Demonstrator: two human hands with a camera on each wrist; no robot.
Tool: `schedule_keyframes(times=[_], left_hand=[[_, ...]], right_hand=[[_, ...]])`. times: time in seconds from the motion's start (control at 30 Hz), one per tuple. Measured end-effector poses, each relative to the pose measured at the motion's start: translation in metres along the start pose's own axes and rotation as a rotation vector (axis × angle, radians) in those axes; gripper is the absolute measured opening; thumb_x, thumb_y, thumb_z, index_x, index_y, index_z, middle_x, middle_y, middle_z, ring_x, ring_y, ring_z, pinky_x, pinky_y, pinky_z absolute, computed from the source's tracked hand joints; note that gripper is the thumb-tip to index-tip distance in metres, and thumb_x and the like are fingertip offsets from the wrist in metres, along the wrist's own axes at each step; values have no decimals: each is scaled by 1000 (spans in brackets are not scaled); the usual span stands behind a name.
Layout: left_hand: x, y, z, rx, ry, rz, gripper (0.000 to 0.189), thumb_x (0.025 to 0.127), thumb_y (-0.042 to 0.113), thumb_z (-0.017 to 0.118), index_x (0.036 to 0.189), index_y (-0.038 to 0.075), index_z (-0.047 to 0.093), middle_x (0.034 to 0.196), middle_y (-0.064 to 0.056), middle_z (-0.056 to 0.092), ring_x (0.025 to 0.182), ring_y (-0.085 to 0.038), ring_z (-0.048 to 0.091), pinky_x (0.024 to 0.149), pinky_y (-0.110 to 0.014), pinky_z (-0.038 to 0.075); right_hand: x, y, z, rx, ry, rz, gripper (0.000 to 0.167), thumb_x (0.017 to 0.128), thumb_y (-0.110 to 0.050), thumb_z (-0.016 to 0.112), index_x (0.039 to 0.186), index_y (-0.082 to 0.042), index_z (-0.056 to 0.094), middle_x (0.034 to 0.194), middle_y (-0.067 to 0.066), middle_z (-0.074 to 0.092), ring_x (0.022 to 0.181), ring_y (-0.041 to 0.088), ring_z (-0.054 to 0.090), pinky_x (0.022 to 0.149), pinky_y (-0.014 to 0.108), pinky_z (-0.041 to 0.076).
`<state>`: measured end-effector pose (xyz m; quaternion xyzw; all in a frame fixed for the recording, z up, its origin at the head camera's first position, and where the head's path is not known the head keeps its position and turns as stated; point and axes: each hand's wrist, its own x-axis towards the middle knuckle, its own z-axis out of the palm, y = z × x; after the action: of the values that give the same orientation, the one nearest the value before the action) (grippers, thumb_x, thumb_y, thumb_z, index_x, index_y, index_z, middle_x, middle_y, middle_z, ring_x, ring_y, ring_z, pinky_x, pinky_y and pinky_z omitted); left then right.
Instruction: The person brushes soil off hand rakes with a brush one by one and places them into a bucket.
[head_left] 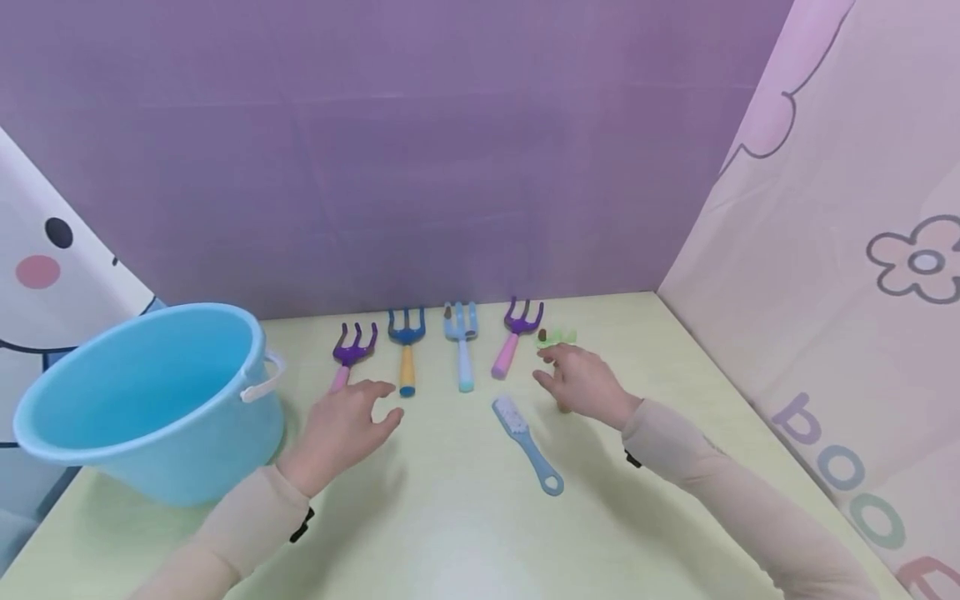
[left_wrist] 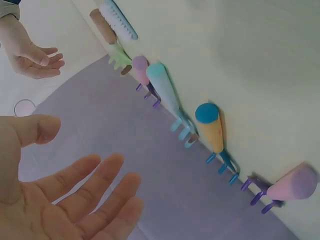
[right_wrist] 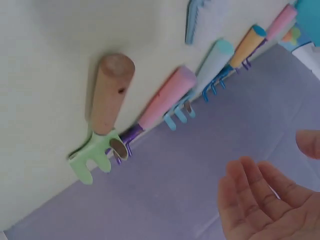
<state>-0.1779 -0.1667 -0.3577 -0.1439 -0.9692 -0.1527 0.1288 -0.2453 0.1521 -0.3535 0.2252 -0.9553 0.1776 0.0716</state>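
Note:
My left hand (head_left: 341, 433), fingers relaxed and holding nothing, hovers by the pink handle of a purple hand fork (head_left: 352, 354). My right hand (head_left: 588, 385) also holds nothing and covers part of a green hand fork (head_left: 557, 337) in the head view. The right wrist view shows that fork's wooden handle (right_wrist: 111, 92) and a brown patch on its tines. Between the hands lie a blue fork with a yellow handle (head_left: 407, 367), a light blue fork (head_left: 462, 358) with brown patches, and another purple fork (head_left: 517, 329). A blue scrub brush (head_left: 528, 446), white bristles showing, lies nearer me.
A large light blue bucket (head_left: 217, 450) with a white handle stands on the left of the pale table (head_left: 450, 533). Behind the forks rises a purple backdrop (head_left: 450, 167), and a printed pale sheet (head_left: 840, 333) flanks the right side.

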Motion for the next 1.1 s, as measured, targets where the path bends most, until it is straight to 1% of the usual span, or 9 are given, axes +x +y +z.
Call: schedule_keyframes(times=[0.1, 0.23, 0.37, 0.47, 0.53, 0.6, 0.9, 1.03, 1.1], left_hand=[[-3, 0, 4, 12, -4, 26, 34, 82, 31, 64, 103, 5, 67, 97, -10, 70, 87, -25, 66, 99, -45, 38], [-7, 0, 9, 41, -8, 49, 33, 80, 30, 66, 100, 5, 68, 87, -8, 71, 80, -22, 67, 111, -48, 9], [-11, 0, 12, 50, -19, 45, 31, 79, 30, 66, 98, 6, 68, 81, -7, 71, 75, -20, 67, 112, -47, 5], [-12, 0, 13, 40, -26, 28, 30, 79, 30, 66, 98, 7, 68, 82, -6, 71, 74, -19, 67, 106, -44, 27], [-13, -1, 13, 32, -32, 17, 31, 79, 30, 66, 99, 7, 68, 84, -5, 71, 74, -19, 67, 92, -41, 43], [-13, -1, 13, 24, -43, 5, 31, 80, 31, 66, 100, 7, 68, 86, -5, 71, 72, -19, 67, 72, -38, 51], [-15, -3, 15, -7, -118, -46, 35, 81, 32, 64, 105, 7, 66, 92, -5, 70, 74, -20, 66, 58, -31, 50], [-16, -4, 16, -7, -119, -59, 35, 81, 32, 64, 105, 8, 66, 93, -5, 70, 74, -20, 66, 56, -30, 49], [-16, -5, 16, -4, -117, -61, 35, 81, 33, 64, 105, 8, 66, 93, -4, 70, 74, -20, 66, 55, -30, 49]], right_hand=[[-5, 1, 5, -28, -14, 2, 40, 87, -28, 59, 116, 0, 59, 90, 8, 66, 67, 11, 57, 70, 37, 52], [-16, 0, 12, -54, -56, 12, 46, 85, -29, 62, 119, 1, 56, 99, 11, 66, 79, 20, 63, 70, 38, 52], [-24, -1, 17, -45, -114, 13, 48, 83, -27, 64, 119, 3, 55, 102, 14, 64, 81, 22, 63, 70, 37, 52], [-27, -2, 22, -11, -166, 32, 50, 82, -26, 66, 120, 4, 54, 100, 13, 62, 67, 16, 59, 63, 30, 49], [-28, -3, 25, 19, -199, 60, 51, 81, -25, 67, 120, 5, 53, 99, 12, 60, 61, 12, 54, 59, 27, 47], [-30, -4, 28, 48, -235, 94, 50, 81, -24, 68, 120, 5, 54, 98, 11, 59, 60, 11, 52, 58, 26, 45], [-35, -4, 42, 159, -413, 217, 43, 80, -24, 68, 112, 3, 61, 92, 6, 65, 76, 12, 56, 71, 31, 49], [-38, -3, 50, 176, -437, 217, 22, 80, -23, 68, 82, -1, 63, 65, -4, 52, 58, 8, 44, 54, 24, 38], [-39, -3, 53, 173, -431, 209, 23, 80, -22, 69, 69, -5, 57, 57, -4, 42, 52, 9, 37, 49, 23, 31]])
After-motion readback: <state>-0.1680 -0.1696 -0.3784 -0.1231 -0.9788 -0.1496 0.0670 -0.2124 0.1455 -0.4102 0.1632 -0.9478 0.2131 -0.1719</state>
